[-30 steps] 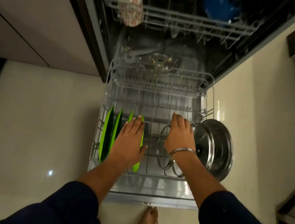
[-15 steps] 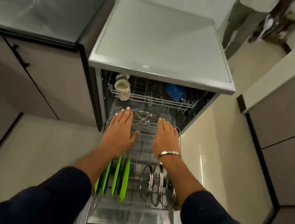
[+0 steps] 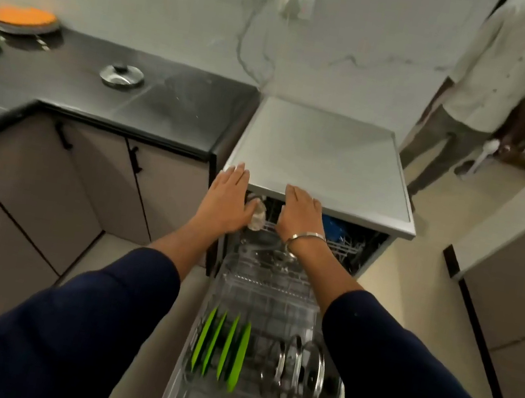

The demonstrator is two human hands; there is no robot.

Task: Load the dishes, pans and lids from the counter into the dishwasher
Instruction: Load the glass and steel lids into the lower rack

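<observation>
Two flat hands, left hand (image 3: 227,200) and right hand (image 3: 299,217), above dishwasher (image 3: 324,153).

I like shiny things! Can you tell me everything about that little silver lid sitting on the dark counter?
The silver lid is round, shiny and looks like steel, with a small dark knob in the middle of its top. It lies flat, knob up, alone on the dark counter, left of the dishwasher. It sits nearer the dishwasher than the orange plate stack and the green plate. Neither hand touches it; both are over by the dishwasher. It is a bit blurry, so finer marks cannot be told.
</observation>
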